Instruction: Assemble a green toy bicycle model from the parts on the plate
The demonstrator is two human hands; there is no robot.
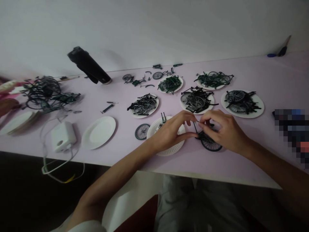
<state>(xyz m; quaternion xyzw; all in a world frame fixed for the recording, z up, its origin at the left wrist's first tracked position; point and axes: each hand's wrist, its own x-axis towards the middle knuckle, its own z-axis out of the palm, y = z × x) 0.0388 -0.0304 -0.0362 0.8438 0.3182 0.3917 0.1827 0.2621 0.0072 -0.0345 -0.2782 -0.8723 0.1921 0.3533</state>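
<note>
Both hands meet over a small model bicycle (211, 143), partly assembled, with a black spoked wheel at its lower right. My left hand (170, 130) reaches over a paper plate (166, 152), its thumb and fingers closed on the left side of the model's frame. My right hand (220, 127) pinches close to the frame's top; a thin dark bit shows at its fingertips, too small to name. Under the left hand, the plate carries a few small parts, mostly covered. A loose model wheel (142, 131) lies against the plate's left edge.
Plates of model bicycle parts (145, 106) stand behind the hands, with more loose parts by the wall. To the left are an empty paper plate (98, 132), a white power adapter (64, 137) with cables, a black cylinder (89, 66) and piled model bicycles (45, 93). Another person's hand (8, 106) is far left.
</note>
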